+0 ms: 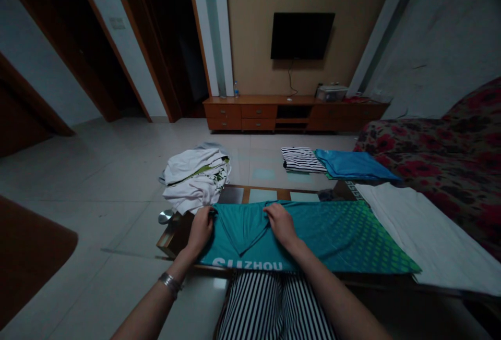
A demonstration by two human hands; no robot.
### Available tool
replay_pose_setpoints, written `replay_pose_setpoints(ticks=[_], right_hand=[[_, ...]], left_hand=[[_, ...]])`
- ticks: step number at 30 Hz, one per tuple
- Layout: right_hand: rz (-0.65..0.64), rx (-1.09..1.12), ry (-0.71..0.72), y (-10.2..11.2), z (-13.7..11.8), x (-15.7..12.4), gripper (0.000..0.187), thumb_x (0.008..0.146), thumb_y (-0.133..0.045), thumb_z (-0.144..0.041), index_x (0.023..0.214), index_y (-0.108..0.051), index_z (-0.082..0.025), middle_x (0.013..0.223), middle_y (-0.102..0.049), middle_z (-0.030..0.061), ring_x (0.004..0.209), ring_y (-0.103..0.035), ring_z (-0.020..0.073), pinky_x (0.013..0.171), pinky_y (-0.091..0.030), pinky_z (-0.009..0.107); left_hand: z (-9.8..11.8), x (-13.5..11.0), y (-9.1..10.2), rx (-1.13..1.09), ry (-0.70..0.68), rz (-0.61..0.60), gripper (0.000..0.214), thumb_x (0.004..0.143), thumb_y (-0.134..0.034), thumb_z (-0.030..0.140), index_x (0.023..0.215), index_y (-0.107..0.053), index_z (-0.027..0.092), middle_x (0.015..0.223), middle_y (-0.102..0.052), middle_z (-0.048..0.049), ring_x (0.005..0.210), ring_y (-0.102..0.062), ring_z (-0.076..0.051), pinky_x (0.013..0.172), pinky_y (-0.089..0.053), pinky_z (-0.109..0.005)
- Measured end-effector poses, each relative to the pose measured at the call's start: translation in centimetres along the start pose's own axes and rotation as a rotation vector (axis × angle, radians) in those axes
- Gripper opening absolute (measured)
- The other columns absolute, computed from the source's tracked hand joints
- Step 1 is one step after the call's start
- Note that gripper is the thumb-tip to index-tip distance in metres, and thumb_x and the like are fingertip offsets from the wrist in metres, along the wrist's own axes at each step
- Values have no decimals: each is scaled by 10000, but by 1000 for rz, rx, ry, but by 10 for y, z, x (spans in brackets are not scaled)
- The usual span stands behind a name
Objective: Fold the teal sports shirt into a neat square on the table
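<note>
A teal-to-green T-shirt (324, 235) lies stretched lengthwise over a low coffee table (172, 238), its white "SUZHOU" lettering along the edge nearest me. My left hand (202, 230) pinches the shirt's far left corner. With my right hand (279, 222) I pinch the cloth at its far edge, a short way to the right. Between the two hands the fabric forms a V-shaped fold pointing toward me. Just beyond my left hand sits a loose heap of white clothes (195, 175) with some green pattern.
Folded striped cloth (301, 159) and folded blue cloth (352, 164) lie at the table's far right. White cloth (426, 230) spreads beside the shirt. A floral sofa (434, 147) stands right. A TV cabinet (258, 113) lines the wall. A rounded wooden edge (35, 246) juts in left.
</note>
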State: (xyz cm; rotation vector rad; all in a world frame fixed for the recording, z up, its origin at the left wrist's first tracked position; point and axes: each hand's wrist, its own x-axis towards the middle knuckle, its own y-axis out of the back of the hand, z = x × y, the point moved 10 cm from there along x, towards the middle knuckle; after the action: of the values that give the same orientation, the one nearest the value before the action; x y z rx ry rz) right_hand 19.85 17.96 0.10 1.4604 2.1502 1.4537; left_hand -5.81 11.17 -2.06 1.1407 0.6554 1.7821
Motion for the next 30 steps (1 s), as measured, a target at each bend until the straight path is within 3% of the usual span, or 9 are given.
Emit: replay_pose_setpoints(ticks=[4, 6, 9, 13, 16, 18, 22, 24, 30], right_hand=[[-35, -120, -10, -8, 49, 37, 341, 776, -634, -113, 1101, -651, -217, 1037, -603, 78, 1000, -498, 206, 853, -408, 305], [-88, -99, 30, -22, 58, 51, 254, 766, -664, -140, 1006, -684, -219, 1004, -614, 62, 986, -505, 194, 843, -403, 294], [-109, -52, 11, -36, 73, 62, 74, 793, -650, -169, 841, -705, -184, 900, -641, 56, 930, -530, 179, 823, -403, 283], [-76, -19, -13, -30, 83, 60, 132, 845, -581, -168, 853, -713, -168, 889, -662, 62, 911, -551, 174, 835, -409, 290], [-25, -89, -41, -15, 75, 52, 222, 866, -516, -122, 976, -704, -164, 971, -668, 85, 964, -549, 193, 860, -414, 312], [13, -119, -3, -10, 53, 46, 276, 885, -489, -133, 1096, -663, -167, 1075, -651, 99, 1033, -538, 201, 898, -410, 328], [-112, -109, 241, -37, -7, 33, 316, 908, -505, -243, 1202, -594, -168, 1228, -601, 103, 1169, -503, 203, 1002, -373, 364], [-191, -137, 280, -55, -16, 28, 368, 890, -546, -288, 1232, -570, -156, 1292, -563, 122, 1243, -459, 229, 1043, -342, 416], [-247, -147, 233, -74, 16, 23, 453, 924, -483, -319, 1352, -465, -171, 1442, -415, 102, 1356, -334, 215, 1112, -269, 436]], left_hand=[[17, 10, -7, 83, -168, -67, 486, 760, -392, 40, 1219, -515, 144, 1247, -546, -124, 1179, -471, -239, 1021, -386, -434], [21, 12, -19, 116, -230, -149, 518, 754, -397, 29, 1235, -535, 165, 1336, -512, -105, 1246, -435, -240, 1041, -372, -449], [16, 10, -31, 146, -246, -224, 470, 784, -407, 56, 1200, -590, 174, 1359, -513, -98, 1274, -427, -246, 1038, -380, -458], [5, 7, -31, 152, -220, -256, 464, 818, -414, 93, 1240, -578, 197, 1386, -496, -82, 1298, -413, -245, 1046, -372, -453], [11, 9, -27, 178, -194, -261, 438, 836, -419, 109, 1227, -591, 209, 1393, -488, -87, 1307, -405, -258, 1046, -354, -476], [28, 14, -25, 206, -189, -243, 413, 865, -414, 135, 1232, -585, 217, 1406, -473, -91, 1326, -379, -264, 1062, -313, -505], [81, 16, -43, 218, -282, -307, 422, 931, -412, 328, 1342, -472, 253, 1454, -412, -77, 1380, -292, -254, 1105, -212, -529], [93, 11, -57, 221, -318, -373, 492, 922, -422, 425, 1384, -417, 253, 1475, -377, -86, 1393, -263, -257, 1113, -195, -522], [64, -1, -72, 254, -285, -408, 564, 930, -362, 482, 1435, -330, 232, 1518, -286, -89, 1408, -226, -245, 1123, -191, -490]])
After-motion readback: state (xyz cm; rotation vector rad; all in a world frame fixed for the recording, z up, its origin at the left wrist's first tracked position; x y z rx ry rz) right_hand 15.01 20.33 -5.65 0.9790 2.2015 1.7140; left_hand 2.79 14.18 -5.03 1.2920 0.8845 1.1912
